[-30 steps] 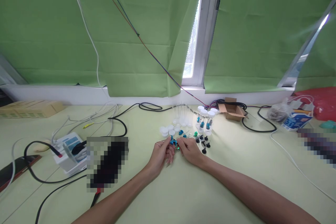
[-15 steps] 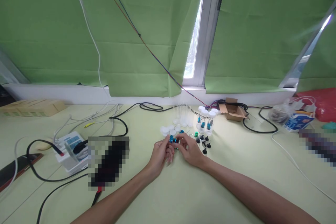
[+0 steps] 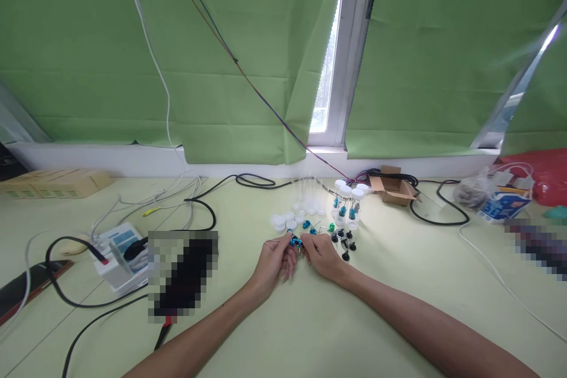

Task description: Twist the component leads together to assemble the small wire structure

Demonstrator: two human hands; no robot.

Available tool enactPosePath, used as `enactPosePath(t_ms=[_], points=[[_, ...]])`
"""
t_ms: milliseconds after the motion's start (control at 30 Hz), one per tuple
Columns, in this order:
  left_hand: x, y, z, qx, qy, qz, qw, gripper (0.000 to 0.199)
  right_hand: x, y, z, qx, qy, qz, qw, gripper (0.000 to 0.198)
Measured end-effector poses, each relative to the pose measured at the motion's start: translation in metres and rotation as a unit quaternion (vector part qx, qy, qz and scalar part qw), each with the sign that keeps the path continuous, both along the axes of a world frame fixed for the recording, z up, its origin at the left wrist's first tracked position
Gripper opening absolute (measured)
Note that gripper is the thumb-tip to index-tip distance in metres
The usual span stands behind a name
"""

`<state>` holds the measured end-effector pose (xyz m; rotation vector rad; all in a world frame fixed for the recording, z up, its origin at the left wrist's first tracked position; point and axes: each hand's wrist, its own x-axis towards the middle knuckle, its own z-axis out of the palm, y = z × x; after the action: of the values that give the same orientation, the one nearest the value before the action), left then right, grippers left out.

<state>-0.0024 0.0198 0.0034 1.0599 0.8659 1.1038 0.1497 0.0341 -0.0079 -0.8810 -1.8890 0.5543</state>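
Note:
Between my two hands is a small shiny blue metal part with a dark piece on it; its exact kind is too small to make out. My left hand pinches it from the left. Closed at its right end, my right hand has thumb and forefinger together against it. Just beyond the fingers lie more small blue parts and a green one. Several black round-headed pieces with thin metal stems lie to the right of my right hand. White round caps are grouped behind my left hand.
Clear tubes stand at the back, beside white-capped tubes holding blue parts. An open cardboard box is behind them. A white power strip, black cables and a pixelated dark object lie left. A blue-white box sits right.
My right hand has lowered slightly and its arched fingers have closed in on the blue part. The held part has tipped lower, and loose blue parts behind the hands show more.

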Motion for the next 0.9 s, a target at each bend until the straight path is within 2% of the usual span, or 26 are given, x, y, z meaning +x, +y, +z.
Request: enactPosePath(t_ms=[133, 267, 433, 633, 900], points=[[0.0000, -0.0005, 0.0006, -0.010, -0.006, 0.005, 1.000, 0.045, 0.0003, -0.0006, -0.0004, 0.001, 0.006, -0.012, 1.000, 0.043], [0.0001, -0.0002, 0.0015, -0.012, -0.017, 0.020, 1.000, 0.046, 0.0010, -0.0024, 0.0002, 0.006, 0.022, -0.018, 1.000, 0.014], [0.0007, -0.0001, 0.0019, -0.011, -0.022, 0.023, 0.999, 0.046, 0.0022, -0.0024, -0.0036, 0.016, 0.030, 0.017, 0.999, 0.014], [0.0016, -0.0003, 0.0026, -0.004, -0.003, 0.024, 1.000, 0.049, 0.0021, -0.0002, -0.0063, 0.018, 0.013, 0.003, 1.000, 0.010], [0.0023, -0.0011, 0.0021, -0.006, 0.014, 0.013, 1.000, 0.046, 0.0011, 0.0004, -0.0015, 0.005, -0.015, -0.010, 1.000, 0.047]])
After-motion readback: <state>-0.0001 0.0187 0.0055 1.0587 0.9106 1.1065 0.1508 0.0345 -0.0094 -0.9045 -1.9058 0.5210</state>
